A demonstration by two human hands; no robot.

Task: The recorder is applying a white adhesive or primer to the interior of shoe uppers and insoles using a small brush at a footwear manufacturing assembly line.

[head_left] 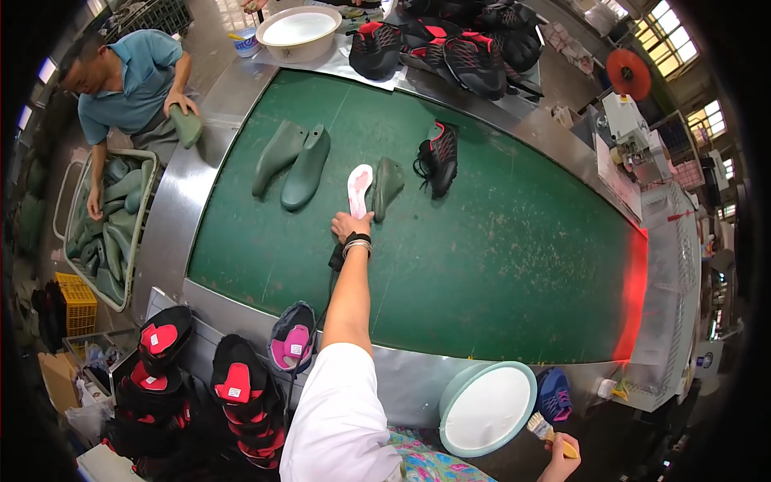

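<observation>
Desk (pixel 482 265): green belt surface, steel rim; carries every item below.
Shoe lasts (pixel 293 161): two dark green, side by side, left of your reach; a third last (pixel 386 185) just beside the insole.
Shoe (pixel 439 157): black with red trim, right of that third last.
Insole (pixel 358 187): white-pink, flat on the desk; your left hand (pixel 350 225) touches its near end, fingers' spread cannot be told.
Brush (pixel 550 432): your right hand (pixel 558 462) has its fingers closed round the handle, beside the white basin (pixel 488 408).
</observation>
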